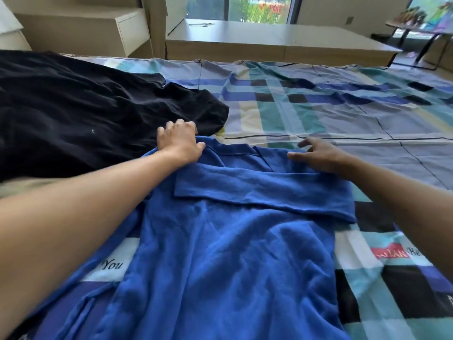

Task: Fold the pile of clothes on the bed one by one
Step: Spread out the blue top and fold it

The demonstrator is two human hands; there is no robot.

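Note:
A blue polo shirt (pixel 220 253) lies spread on the bed in front of me, collar at the far end. Its right sleeve (pixel 264 190) is folded across the chest. My left hand (pixel 180 141) rests palm down at the shirt's far left shoulder, fingers curled at the edge of a black garment; whether they pinch the blue cloth I cannot tell. My right hand (pixel 321 155) lies flat on the far right shoulder with fingers spread. A pile of black clothes (pixel 81 114) lies to the left on the bed.
The checked blue, teal and white bedsheet (pixel 331 106) stretches far and to the right. Beyond the bed stand a low beige platform (pixel 269 40), a beige drawer unit (pixel 117 28) and a window. A small table stands at the far right (pixel 421 28).

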